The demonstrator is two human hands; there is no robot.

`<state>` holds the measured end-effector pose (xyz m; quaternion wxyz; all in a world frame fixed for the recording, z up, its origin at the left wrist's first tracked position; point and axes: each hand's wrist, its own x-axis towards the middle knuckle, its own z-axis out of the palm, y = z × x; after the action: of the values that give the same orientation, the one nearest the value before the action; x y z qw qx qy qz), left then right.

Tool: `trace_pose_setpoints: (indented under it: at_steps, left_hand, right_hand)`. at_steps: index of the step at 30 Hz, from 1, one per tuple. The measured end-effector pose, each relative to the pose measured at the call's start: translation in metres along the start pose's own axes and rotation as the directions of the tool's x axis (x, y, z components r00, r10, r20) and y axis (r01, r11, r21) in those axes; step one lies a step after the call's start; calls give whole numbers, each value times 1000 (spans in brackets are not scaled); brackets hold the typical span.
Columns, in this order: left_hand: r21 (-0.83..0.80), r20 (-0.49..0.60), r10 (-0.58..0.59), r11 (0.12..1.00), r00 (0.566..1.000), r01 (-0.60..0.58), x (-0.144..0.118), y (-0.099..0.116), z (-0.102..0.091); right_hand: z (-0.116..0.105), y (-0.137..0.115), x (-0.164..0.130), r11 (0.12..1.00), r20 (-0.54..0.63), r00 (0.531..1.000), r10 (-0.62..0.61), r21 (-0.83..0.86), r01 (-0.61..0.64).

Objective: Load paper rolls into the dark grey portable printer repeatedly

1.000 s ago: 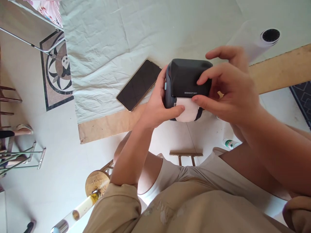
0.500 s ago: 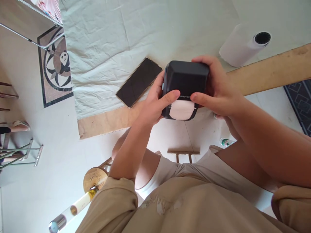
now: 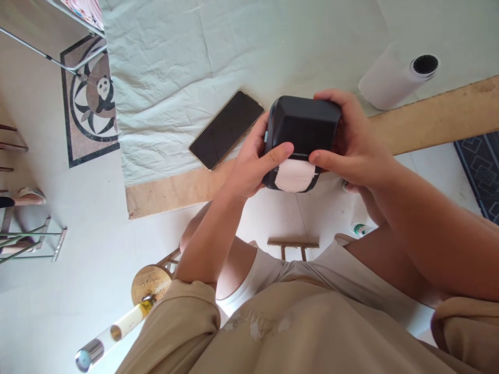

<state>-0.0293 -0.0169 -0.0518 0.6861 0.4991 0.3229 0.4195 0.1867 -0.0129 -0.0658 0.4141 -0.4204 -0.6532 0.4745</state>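
The left grip (image 3: 253, 167) and right grip (image 3: 353, 143) hold a black box (image 3: 306, 123) by its sides, with white paper (image 3: 294, 176) at its near end; a phone (image 3: 226, 130) and a white roll (image 3: 390, 83) are on the tabletop (image 3: 167, 195)

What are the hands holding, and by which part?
A black device, by its two sides, in the left hand and right hand, thumbs near its lettering.

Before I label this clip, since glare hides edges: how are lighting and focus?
Head view: floor bright at lower left, dimmer toward the top left; head view again: the black device looks fairly sharp, while the white roll blends softly into the pale cloth.
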Motion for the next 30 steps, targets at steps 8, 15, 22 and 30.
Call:
trace_pose_setpoints:
  at_steps: [8, 15, 22, 30]
  left_hand:
    - [-201, -72, -101, 976, 992, 85, 7, -9, -1]
    - [-265, -81, -9, 964, 997, -12, 6, -1, 3]
    - [-289, -83, -37, 957, 996, 12, 14, -8, -1]
    - [-122, -38, -95, 988, 995, 90, 7, 3, 3]
  right_hand:
    - [3, -12, -4, 999, -86, 996, 17, 46, -13]
    - [1, -5, -3, 986, -90, 988, -129, -117, 118]
    - [6, -23, -7, 958, -327, 931, -163, -277, 70]
    - [5, -67, 3, 926, -499, 813, -301, -357, 123]
